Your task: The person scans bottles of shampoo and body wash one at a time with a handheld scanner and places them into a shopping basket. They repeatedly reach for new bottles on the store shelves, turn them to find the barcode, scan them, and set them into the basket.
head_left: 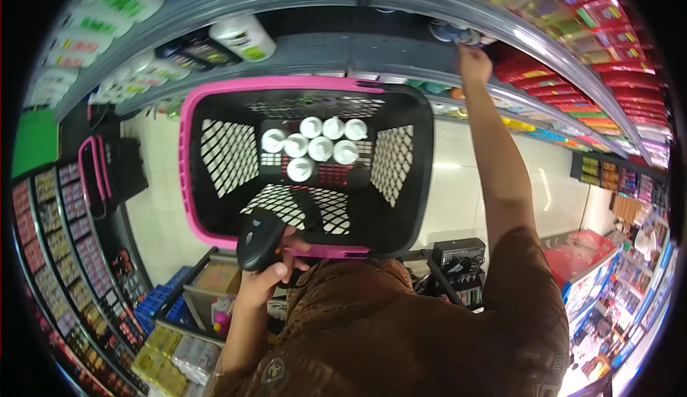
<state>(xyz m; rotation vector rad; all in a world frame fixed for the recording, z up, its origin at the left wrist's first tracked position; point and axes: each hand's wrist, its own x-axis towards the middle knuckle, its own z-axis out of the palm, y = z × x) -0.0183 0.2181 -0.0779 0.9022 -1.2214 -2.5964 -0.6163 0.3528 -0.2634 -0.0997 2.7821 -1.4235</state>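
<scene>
My left hand (pixel 270 277) is wrapped round a black handheld barcode scanner (pixel 260 241), over the near edge of a shopping basket. The black basket (pixel 422 175) has a pink rim and handle and lattice walls. Several white-capped bottles (pixel 320 148) stand grouped inside it, seen from above. Stretched out to the shelf on the right, my right hand (pixel 474 64) has its fingers closed at a small blue and silver item (pixel 449 32) deep on the shelf. The fingertips are partly hidden there, and I cannot make out what the item is.
White bottles with green labels (pixel 243 37) stand on the grey shelf (pixel 315 52). Red packages (pixel 537 75) fill its right side. Another pink-handled basket (pixel 118 175) is at left. Boxes and yellow packs (pixel 161 357) lie at lower left, and a red-topped case (pixel 576 254) stands right.
</scene>
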